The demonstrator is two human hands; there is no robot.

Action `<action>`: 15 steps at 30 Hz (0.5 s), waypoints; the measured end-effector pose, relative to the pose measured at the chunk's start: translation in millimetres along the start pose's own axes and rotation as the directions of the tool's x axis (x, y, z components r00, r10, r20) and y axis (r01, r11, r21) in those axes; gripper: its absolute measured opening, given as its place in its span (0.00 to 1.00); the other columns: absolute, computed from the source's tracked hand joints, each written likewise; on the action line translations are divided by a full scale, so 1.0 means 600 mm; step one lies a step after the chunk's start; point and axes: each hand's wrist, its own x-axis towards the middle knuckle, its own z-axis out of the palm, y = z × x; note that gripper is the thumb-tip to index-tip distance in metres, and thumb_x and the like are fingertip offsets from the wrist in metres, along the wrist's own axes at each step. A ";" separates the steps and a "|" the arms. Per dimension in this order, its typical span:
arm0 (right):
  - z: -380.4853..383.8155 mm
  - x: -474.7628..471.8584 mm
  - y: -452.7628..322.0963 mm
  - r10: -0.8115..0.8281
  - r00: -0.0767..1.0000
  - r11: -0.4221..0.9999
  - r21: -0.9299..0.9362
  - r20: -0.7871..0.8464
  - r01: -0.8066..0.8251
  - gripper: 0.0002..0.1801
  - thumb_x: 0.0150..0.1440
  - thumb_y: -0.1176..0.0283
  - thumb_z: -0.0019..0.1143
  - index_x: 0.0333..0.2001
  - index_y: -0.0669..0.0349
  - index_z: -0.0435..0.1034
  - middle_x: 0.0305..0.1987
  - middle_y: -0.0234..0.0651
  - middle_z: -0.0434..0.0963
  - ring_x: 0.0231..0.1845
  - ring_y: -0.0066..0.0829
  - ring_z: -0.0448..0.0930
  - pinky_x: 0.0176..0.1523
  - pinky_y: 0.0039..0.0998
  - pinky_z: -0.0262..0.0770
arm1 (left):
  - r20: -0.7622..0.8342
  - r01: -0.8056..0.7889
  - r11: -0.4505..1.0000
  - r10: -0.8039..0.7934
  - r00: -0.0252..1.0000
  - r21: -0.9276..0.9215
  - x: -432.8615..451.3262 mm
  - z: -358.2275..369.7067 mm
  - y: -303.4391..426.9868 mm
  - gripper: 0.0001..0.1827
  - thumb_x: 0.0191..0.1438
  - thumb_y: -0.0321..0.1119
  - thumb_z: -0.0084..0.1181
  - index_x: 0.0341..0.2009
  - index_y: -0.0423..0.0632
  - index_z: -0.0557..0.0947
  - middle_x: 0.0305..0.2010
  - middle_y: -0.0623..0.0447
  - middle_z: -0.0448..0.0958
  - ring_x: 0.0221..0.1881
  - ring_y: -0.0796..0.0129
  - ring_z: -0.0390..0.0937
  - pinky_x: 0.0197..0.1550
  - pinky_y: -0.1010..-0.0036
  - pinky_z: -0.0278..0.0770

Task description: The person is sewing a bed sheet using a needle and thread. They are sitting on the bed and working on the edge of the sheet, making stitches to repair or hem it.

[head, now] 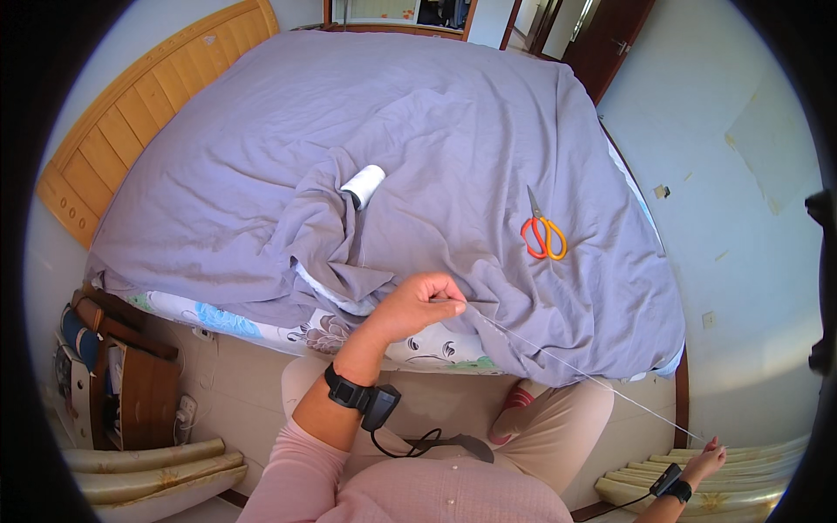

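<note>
Thumb and fingers of my left hand (418,304) pinch the edge of a grey-purple cloth (425,157) spread over a bed. A white thread (608,388) runs taut from beside that pinch down to my right hand (705,461), which is stretched far out at the lower right. My right fingers close on the thread's end; whether they also grip a needle is too small to tell. Pale stitches (490,321) show along the cloth's edge. A spool of white thread (365,185) lies in the folds. Scissors (543,230) with one red and one yellow handle rest farther right.
Under the cloth, a floral mattress (261,325) shows at the near side. A wooden headboard (163,88) stands at left, above a brown cabinet (147,392) and a power strip (186,415). Curtains (157,474) hang low left and right. A wall (719,196) borders the right.
</note>
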 end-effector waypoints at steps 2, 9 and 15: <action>0.001 -0.018 -0.004 0.011 1.000 1.000 -0.004 0.004 -0.011 0.09 0.67 0.68 0.47 0.41 0.63 0.63 0.25 0.31 0.70 0.30 0.26 0.75 0.47 0.28 0.80 | 0.004 -0.009 1.000 0.009 1.000 -0.001 0.002 0.004 -0.002 0.05 0.58 0.32 0.61 0.34 0.46 0.80 0.24 0.68 0.68 0.25 0.87 0.60 0.27 0.85 0.59; 0.248 -0.312 -0.114 0.079 0.842 0.996 -0.013 0.533 -0.086 0.11 0.68 0.59 0.46 0.47 0.52 0.64 0.20 0.22 0.60 0.18 0.15 0.60 0.21 0.20 0.57 | 0.046 0.041 0.999 -0.041 0.998 0.000 -0.001 -0.002 0.000 0.04 0.59 0.31 0.60 0.34 0.45 0.80 0.25 0.67 0.69 0.27 0.86 0.62 0.29 0.84 0.60; 0.423 -0.642 -0.229 0.164 0.045 0.957 -0.148 0.985 -0.248 0.02 0.66 0.74 0.50 0.42 0.56 0.70 0.22 0.19 0.66 0.17 0.11 0.64 0.20 0.17 0.59 | 0.064 0.038 0.999 -0.039 0.997 0.007 -0.004 0.000 0.002 0.05 0.59 0.31 0.60 0.35 0.44 0.81 0.26 0.67 0.71 0.28 0.86 0.63 0.30 0.84 0.61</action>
